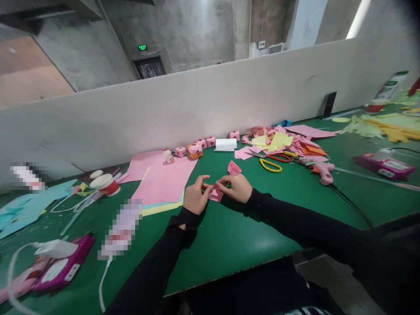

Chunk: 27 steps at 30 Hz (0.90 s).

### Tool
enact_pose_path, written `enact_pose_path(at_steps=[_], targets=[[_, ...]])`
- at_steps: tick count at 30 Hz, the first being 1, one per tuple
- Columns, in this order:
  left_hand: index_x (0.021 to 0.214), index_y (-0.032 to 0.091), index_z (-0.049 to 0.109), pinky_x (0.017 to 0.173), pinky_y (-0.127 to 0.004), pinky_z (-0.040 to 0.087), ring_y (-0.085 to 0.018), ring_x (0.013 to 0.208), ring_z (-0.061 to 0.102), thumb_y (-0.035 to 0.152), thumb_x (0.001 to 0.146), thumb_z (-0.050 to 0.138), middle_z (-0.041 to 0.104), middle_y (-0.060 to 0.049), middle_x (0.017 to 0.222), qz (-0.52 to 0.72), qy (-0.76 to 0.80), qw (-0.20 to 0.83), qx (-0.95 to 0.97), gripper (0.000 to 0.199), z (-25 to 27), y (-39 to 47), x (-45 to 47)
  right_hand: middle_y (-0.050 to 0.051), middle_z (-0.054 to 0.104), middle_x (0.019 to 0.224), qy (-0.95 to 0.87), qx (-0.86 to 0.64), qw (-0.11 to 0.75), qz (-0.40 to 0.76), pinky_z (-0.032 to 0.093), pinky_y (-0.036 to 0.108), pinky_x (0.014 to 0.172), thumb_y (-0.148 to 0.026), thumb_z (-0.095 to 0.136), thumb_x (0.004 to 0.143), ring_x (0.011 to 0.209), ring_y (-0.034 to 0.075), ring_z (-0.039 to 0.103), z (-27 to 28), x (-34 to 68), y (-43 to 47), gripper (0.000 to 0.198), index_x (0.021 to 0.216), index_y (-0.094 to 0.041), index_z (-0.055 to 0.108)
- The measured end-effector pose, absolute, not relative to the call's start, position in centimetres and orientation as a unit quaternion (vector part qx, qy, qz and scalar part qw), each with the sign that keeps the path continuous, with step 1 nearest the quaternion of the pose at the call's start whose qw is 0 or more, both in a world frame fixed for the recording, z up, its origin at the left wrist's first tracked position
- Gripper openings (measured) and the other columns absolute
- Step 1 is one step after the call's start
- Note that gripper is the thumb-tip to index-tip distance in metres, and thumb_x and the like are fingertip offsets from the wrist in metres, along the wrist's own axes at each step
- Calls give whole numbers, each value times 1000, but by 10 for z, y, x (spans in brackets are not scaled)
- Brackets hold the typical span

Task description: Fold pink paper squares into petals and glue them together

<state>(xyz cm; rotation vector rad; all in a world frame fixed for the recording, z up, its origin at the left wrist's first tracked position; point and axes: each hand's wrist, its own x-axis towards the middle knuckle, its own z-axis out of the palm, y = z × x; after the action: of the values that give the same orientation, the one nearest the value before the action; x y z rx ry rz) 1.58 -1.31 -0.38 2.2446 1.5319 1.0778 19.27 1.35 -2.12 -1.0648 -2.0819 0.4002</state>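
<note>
Just below the frame's centre, the left hand (196, 195), fingers curled, holds pink paper (215, 195) under its thumb; the right hand (236, 188) pinches it too. Forearms (152, 267) slant in from bottom and right.

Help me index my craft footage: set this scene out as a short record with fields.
Surface: green tabletop
Left grip: touching a small pink paper piece
Right grip: pinching the same piece
Just beyond right grip: folded pink paper form
Rightward: scissors with red and yellow handles; pink glue gun
Leftward: pink paper sheets; red-and-white paper cup
Along the partition: pink folded-paper blocks
</note>
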Motion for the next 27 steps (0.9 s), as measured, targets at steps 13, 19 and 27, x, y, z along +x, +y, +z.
enact_pose_path(at_steps=[13, 19, 27], targets=[[103, 21, 54, 65, -29, 53, -17, 64, 68, 24, 77, 59, 72, 0, 74, 370, 542, 124, 744, 27, -5, -12, 12, 2, 72, 71, -782, -445, 406, 162, 47, 22, 63, -25, 57, 81, 63, 12, 64, -24, 200, 22, 16, 79, -18, 71], [105, 20, 53, 66, -29, 54, -17, 68, 68, 24, 78, 58, 72, 0, 76, 375, 542, 142, 738, 28, -5, -12, 13, 2, 73, 75, -786, -415, 409, 204, 48, 21, 61, -22, 57, 81, 63, 11, 64, -24, 198, 21, 17, 89, -17, 71], [105, 19, 53, 68, -30, 54, -17, 70, 68, 24, 76, 58, 71, -1, 76, 375, 549, 161, 729, 30, -6, -10, 13, 4, 74, 80, -779, -406, 412, 240, 50, 22, 63, -23, 58, 80, 67, 13, 66, -21, 198, 20, 18, 91, -16, 72]])
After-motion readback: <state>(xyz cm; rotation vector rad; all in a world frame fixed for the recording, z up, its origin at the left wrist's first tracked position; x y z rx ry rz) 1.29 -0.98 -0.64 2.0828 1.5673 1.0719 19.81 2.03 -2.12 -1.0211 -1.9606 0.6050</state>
